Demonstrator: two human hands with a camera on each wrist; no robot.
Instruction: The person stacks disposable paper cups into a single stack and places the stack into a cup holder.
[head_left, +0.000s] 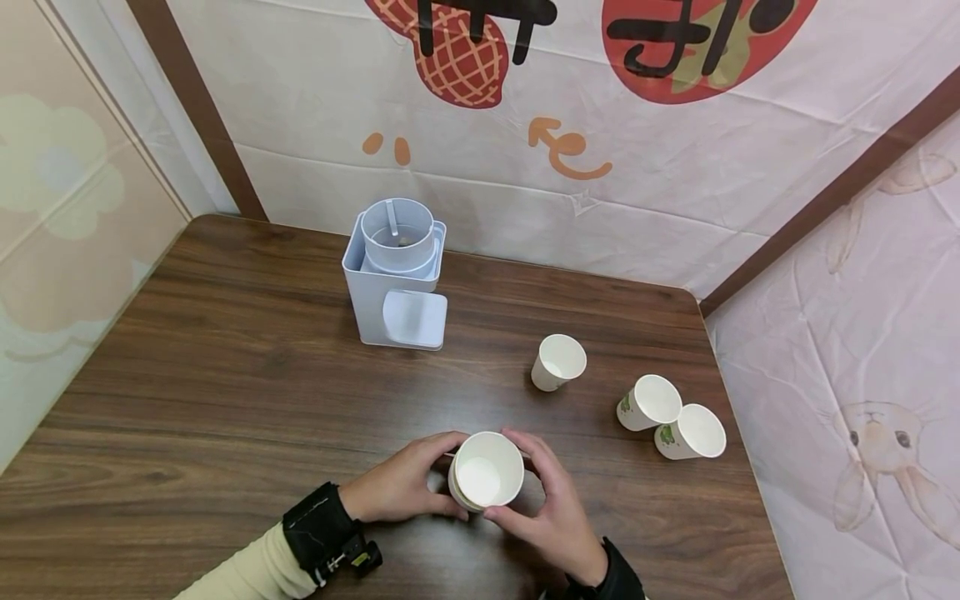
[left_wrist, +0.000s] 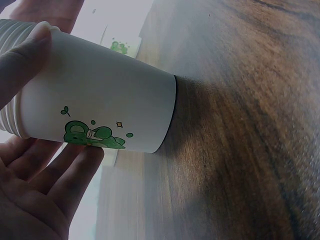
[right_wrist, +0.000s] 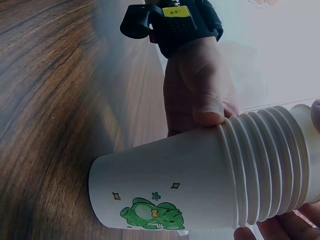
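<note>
A stack of white paper cups (head_left: 486, 473) stands on the table in front of me, several rims nested together. My left hand (head_left: 397, 483) grips the stack from the left, its thumb (right_wrist: 207, 107) by the lowest rim in the right wrist view. From the right, my right hand (head_left: 551, 508) holds the upper part between thumb and fingers. In the right wrist view the top cup (right_wrist: 311, 165) sits a little raised from the rims below. A green cartoon animal (left_wrist: 95, 135) is printed on the lowest cup, whose base meets the tabletop.
Single paper cups stand upright at the right: one cup (head_left: 558, 362) nearer the middle, another cup (head_left: 648, 402) and a third cup (head_left: 692, 432) side by side. A pale blue plastic appliance (head_left: 367, 304) with a round top stands at the back of the brown wooden table (head_left: 225, 375).
</note>
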